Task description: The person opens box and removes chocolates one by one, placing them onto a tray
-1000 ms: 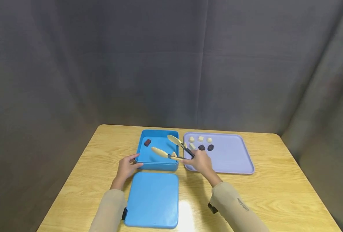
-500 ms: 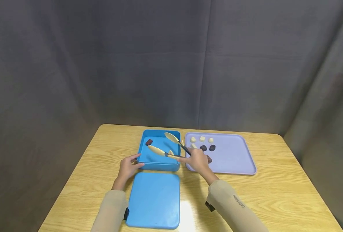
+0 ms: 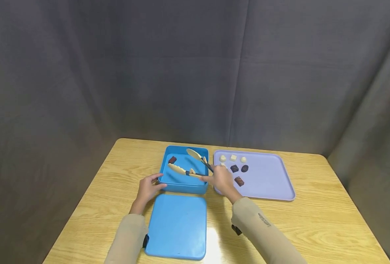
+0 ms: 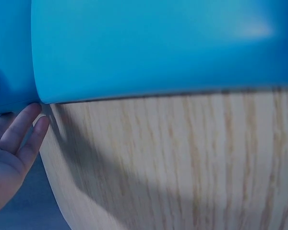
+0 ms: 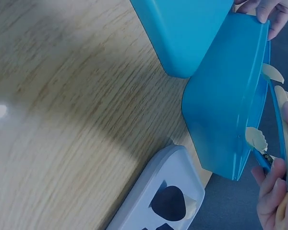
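Observation:
My right hand (image 3: 222, 178) grips a pair of cream-and-black tongs (image 3: 178, 169) over the blue box (image 3: 185, 188). Their two scalloped heads are spread apart with nothing between them. One dark brown chocolate (image 3: 172, 160) lies in the box at its far left. At the near left corner of the box, my left hand (image 3: 148, 187) holds the wall, thumb in front and fingers at the side; in the right wrist view, the thumb overlaps the rim. To the right, the lilac tray (image 3: 270, 179) bears several white and dark chocolates, among them a striped brown chocolate (image 3: 239, 181).
A flat blue lid (image 3: 177, 227) lies on the wooden table (image 3: 317, 212) just in front of the box. The tray stands close beside the box's right wall. Behind the table hangs a grey curtain (image 3: 181, 73).
My right hand has moved left with the tongs, farther over the box. The striped brown chocolate has come out from behind that hand. My left hand stays at the corner.

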`<action>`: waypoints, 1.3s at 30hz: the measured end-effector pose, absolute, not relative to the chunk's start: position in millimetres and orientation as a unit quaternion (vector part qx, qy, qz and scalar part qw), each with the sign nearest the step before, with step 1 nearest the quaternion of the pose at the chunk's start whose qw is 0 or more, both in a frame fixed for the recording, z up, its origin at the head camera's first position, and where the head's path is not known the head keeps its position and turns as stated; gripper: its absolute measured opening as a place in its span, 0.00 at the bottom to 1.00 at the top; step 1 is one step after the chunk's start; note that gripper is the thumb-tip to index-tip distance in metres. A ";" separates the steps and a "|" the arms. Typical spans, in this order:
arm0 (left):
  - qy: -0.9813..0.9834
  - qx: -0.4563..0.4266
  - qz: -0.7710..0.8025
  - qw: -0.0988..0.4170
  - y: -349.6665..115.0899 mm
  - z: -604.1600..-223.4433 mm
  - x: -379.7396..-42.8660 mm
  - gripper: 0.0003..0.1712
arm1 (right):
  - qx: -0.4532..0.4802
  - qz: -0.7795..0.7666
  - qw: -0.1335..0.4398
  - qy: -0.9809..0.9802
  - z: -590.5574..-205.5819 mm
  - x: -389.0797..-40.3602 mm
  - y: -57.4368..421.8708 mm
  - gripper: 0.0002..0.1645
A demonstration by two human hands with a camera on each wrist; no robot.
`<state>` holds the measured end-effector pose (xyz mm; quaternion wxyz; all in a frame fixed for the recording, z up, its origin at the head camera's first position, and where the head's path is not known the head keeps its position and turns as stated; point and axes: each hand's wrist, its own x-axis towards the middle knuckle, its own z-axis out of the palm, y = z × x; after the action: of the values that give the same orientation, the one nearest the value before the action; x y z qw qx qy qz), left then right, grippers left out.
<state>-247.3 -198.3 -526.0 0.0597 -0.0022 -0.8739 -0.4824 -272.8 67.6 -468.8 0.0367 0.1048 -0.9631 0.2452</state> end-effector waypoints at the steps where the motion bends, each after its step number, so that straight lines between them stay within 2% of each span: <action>1: -0.873 -0.002 -0.484 0.061 -198.0 -526.0 -246.7 0.25 | 0.103 0.242 0.032 -0.964 -468.5 -273.6 66.5 0.26; 7: -0.872 -0.004 -0.486 0.067 -195.6 -526.1 -243.8 0.25 | 0.106 0.225 0.023 -0.968 -470.6 -279.8 59.6 0.31; 13: -0.875 -0.005 -0.479 0.065 -194.5 -527.6 -246.2 0.25 | 0.101 0.218 0.014 -0.971 -477.1 -286.5 52.1 0.26; 18: -0.879 0.004 -0.474 0.056 -192.3 -527.2 -247.5 0.24 | 0.081 0.224 -0.011 -0.971 -482.3 -288.3 46.6 0.26; 29: -0.875 0.009 -0.481 0.055 -192.2 -525.0 -245.5 0.25 | 0.076 0.204 -0.017 -0.976 -481.2 -291.0 38.4 0.26; 39: -0.871 0.006 -0.487 0.064 -191.9 -526.2 -245.2 0.24 | 0.131 0.156 -0.012 -0.979 -474.1 -295.8 38.7 0.30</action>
<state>-245.2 -191.9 -526.2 0.0635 0.0063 -0.8713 -0.4867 -295.8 38.7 -474.1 -0.0118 0.1314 -0.9789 0.1561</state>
